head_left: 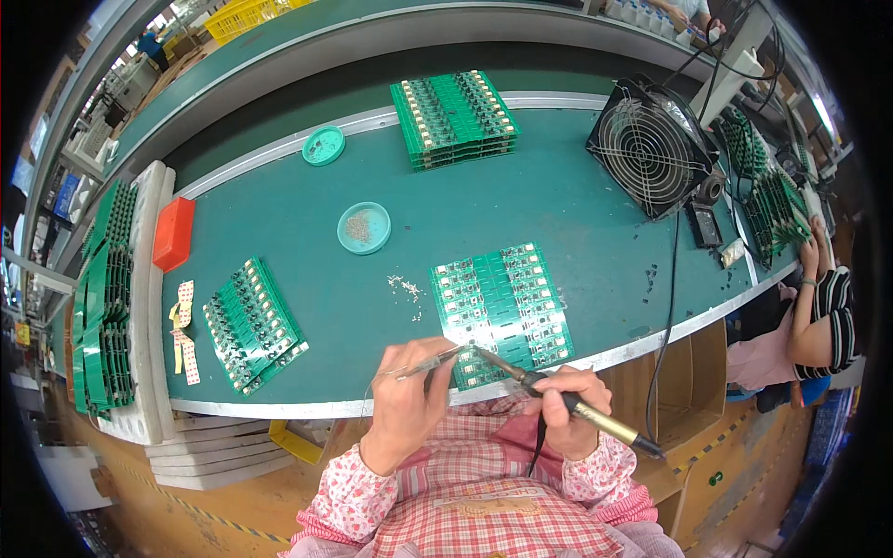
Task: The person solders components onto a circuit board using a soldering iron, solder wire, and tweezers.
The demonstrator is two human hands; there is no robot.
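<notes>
A green circuit board panel (502,288) with rows of small parts lies flat at the bench's front edge. My right hand (569,409) is closed around a soldering iron (605,424), whose tip points at the panel's near part. Pinched in my left hand (406,398) are slim metal tweezers (430,364), their points close to the iron's tip. A thin wire seems to hang by my left fingers; where it leads is unclear. Whether either tip touches the board cannot be made out. Small pale parts (406,287) are scattered left of the panel.
Two turquoise dishes (385,244) hold small parts. Stacked panels stand at the back (456,149) and left (251,325). A red box (174,234) sits far left, near racked boards (104,307). A black fan (644,149) stands right; a cable (672,307) crosses the front edge. Another person's arm (811,307) is at right.
</notes>
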